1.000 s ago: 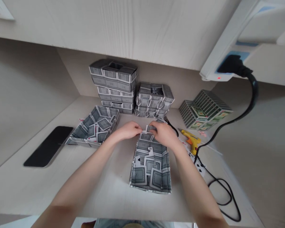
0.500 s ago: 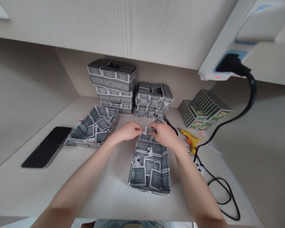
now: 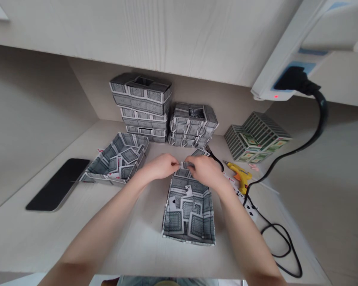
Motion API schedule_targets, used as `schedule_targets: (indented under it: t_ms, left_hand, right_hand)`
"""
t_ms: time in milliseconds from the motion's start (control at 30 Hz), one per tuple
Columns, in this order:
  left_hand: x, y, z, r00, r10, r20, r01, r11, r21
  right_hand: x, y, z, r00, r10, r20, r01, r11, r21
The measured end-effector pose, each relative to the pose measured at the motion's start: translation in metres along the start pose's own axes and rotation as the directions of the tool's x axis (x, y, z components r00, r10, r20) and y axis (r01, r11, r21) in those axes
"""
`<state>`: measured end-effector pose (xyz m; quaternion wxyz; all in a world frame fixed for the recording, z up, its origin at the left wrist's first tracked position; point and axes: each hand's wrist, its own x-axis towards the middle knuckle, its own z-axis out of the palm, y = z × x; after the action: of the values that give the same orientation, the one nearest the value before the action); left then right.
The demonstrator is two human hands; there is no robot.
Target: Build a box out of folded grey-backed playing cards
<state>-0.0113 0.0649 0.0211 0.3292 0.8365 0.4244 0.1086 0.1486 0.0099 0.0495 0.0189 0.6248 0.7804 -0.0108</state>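
A long open box made from grey-patterned playing cards [image 3: 209, 212] stood on the pale wood-grain desk [image 3: 131, 248], right of its middle, with one short side turned to the desk's front edge. At its far end, a small grey card strip [image 3: 184, 165] was clamped between the thumb and fingers of the right hand [image 3: 207, 171]. The left hand [image 3: 164, 165] was at the far left corner of the box, its fingertips gathered close to the strip, but I cannot tell whether they gripped something. In my judgement, the strip could go on crooked or bend the thin rim, if the two hands pressed unequally. Inside the box lay loose grey-backed playing cards [image 3: 174, 221], and a careless push on the wall could probably make them slide. Towards the desk's left edge there was a second open card box [image 3: 100, 162], also with cards inside, and just beside it a flat black phone [image 3: 58, 184]. Along the back edge stood a tall stack of grey card boxes [image 3: 143, 95] and a lower stack [image 3: 193, 126]. Near the right edge lay a yellow glue gun [image 3: 242, 177] and a looped black cable [image 3: 290, 234]; a forearm which moved outward might catch this cable and drag it.
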Motion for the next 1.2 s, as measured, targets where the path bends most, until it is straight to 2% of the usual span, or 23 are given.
schedule_targets:
  t_ms: [133,267,400,700,867,1067,1200]
  left_hand:
    - [0.000,0.001,0.000,1.000,-0.001,-0.004,0.001,1.000,-0.013]
    - [0.000,0.000,0.000,1.000,-0.004,-0.008,0.004,1.000,0.003]
    - [0.001,0.000,0.002,1.000,-0.002,-0.008,0.002,1.000,0.016]
    - [0.000,0.006,0.003,0.997,0.034,-0.070,-0.022,0.985,0.170]
    - [-0.002,0.010,0.001,0.995,-0.003,-0.102,0.012,0.996,0.087]
    - [-0.002,0.008,-0.003,1.000,-0.007,0.010,0.007,1.000,0.009]
    - [-0.003,0.008,-0.003,0.999,-0.005,0.049,0.006,0.999,-0.034]
  right_hand:
    - [0.002,-0.002,0.001,1.000,-0.005,0.012,0.005,1.000,0.006]
    - [0.002,-0.001,0.004,0.999,-0.037,-0.033,0.038,0.999,0.023]
    - [0.002,-0.001,0.005,0.998,-0.018,-0.055,0.017,1.000,-0.010]
    - [0.003,-0.004,0.008,0.998,-0.045,-0.045,0.045,0.999,-0.002]
    - [0.003,-0.003,0.010,0.996,-0.070,-0.061,0.071,0.997,0.027]
    - [0.005,-0.003,0.014,0.988,-0.126,-0.093,0.136,0.986,0.102]
    - [0.006,0.000,0.015,0.985,-0.152,-0.086,0.167,0.960,0.222]
